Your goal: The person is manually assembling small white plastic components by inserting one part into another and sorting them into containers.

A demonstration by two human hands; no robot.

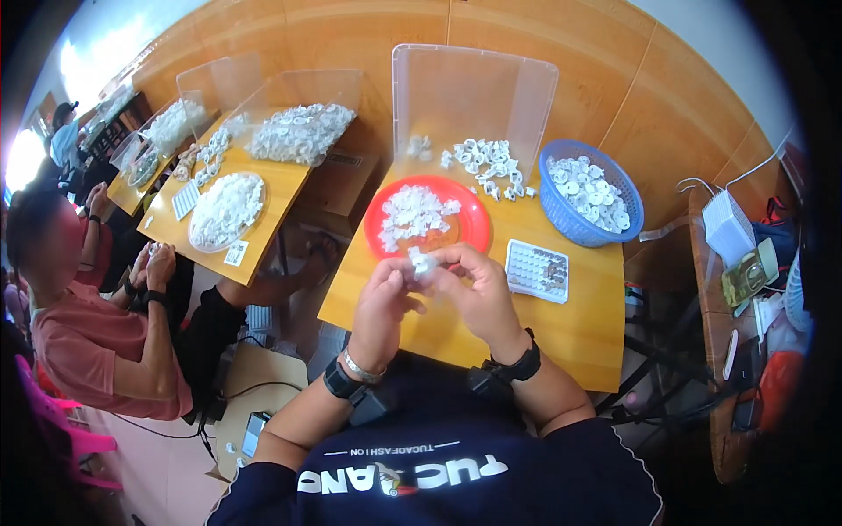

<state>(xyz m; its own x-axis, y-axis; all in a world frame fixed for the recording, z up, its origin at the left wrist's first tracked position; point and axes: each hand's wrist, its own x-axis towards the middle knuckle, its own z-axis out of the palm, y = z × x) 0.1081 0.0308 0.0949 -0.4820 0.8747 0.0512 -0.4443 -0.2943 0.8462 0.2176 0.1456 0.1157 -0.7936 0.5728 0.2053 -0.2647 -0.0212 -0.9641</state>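
Note:
My left hand (384,300) and my right hand (481,289) meet over the near side of the red plate (478,221). Between their fingertips they pinch a small white plastic part (422,260), partly hidden by the fingers. A heap of small white pieces (417,210) lies in the plate. To the right of my right hand is a white compartment tray (519,270) with small dark pieces on its right side. Behind it stands a blue basket (579,230) full of round white parts. White ring-shaped parts (487,158) lie loose beyond the plate.
A clear plastic bin (474,83) stands on its side at the back of my wooden table (579,351). At left, a person in a pink shirt (114,351) works at another table with a bowl of white parts (226,213). A side shelf (715,351) holds mixed items.

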